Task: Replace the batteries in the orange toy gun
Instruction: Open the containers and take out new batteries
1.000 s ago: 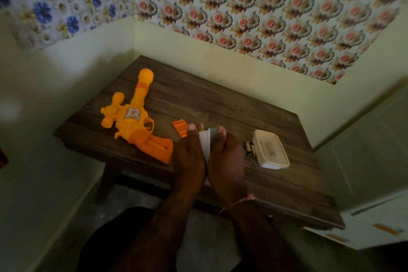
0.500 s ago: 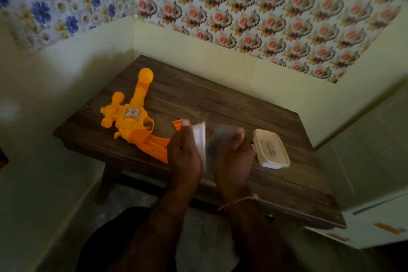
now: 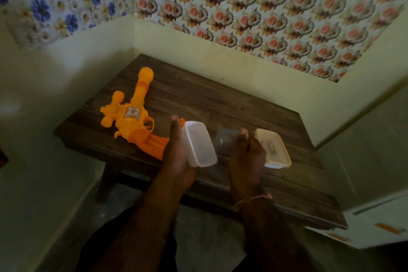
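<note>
Orange toy gun (image 3: 132,123) lies flat on the left part of a dark wooden table (image 3: 220,99), barrel pointing away toward the wall corner, grip toward the near edge; the grip's lower end is hidden behind the left hand. A small orange piece (image 3: 182,121) shows just past the left thumb tip, beside the trigger guard; what it is cannot be told. Left hand (image 3: 176,157), just right of the gun's grip, holds a white rectangular plastic tub (image 3: 198,144) from its left side, fingers wrapped beneath and thumb lying up along the wall, open mouth tilted toward the camera; nothing can be made out inside it. Right hand (image 3: 245,159) is apart from the left, fingers curled and pinching a clear, greyish lid (image 3: 226,141), blurred, held between the tub and a second container. That second container, a cream lidded box (image 3: 273,150), sits on the table touching or just behind the right hand's knuckles, with a faint label on its lid. A thin pink thread (image 3: 254,200) circles the right wrist. Both forearms reach in from the bottom edge over dark clothing. Behind the table, pale green lower walls (image 3: 198,51) meet in a corner, with floral patterned paper (image 3: 265,6) above, blue flowers left, pink right.
</note>
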The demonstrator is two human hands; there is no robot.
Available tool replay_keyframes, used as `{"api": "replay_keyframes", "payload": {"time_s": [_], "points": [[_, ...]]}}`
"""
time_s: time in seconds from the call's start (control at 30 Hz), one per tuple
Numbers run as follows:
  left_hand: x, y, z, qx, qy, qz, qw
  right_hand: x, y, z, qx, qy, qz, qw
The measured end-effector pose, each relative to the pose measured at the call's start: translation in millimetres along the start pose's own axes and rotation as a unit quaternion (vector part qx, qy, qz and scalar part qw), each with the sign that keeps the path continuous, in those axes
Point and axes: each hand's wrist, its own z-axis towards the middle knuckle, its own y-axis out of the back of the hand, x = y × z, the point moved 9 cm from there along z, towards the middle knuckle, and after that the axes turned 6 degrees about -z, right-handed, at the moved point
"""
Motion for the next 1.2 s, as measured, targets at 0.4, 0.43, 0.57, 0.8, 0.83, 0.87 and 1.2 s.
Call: {"api": "replay_keyframes", "payload": {"time_s": [0.4, 0.43, 0.57, 0.8, 0.83, 0.87, 1.2], "points": [[-10, -8, -10, -0.006, -0.055, 0.251, 0.966, -11, -4, 5, 0.055, -0.043, 0.001, 0.998], [-6, -9, -11, 0.003, -0.043, 0.258, 0.965, -13, -6, 5, 0.065, -0.051, 0.001, 0.997], [2, -10, -12, 0.023, 0.001, 0.25, 0.968, -18, -19, -1, 0.128, -0.061, -0.012, 0.99], [-8, -7, -4, 0.011, -0.071, 0.322, 0.944, -18, -33, -15, 0.218, -0.122, 0.059, 0.967], [-10, -6, -3, 0.004, -0.084, 0.334, 0.939, -18, -34, -16, 0.227, -0.123, 0.063, 0.964], [-13, -5, -3, -0.007, -0.099, 0.346, 0.933, -16, -36, -18, 0.238, -0.117, 0.063, 0.962], [11, -6, -7, 0.022, 0.029, 0.21, 0.977, -22, -32, -15, 0.225, -0.118, -0.01, 0.967]]}}
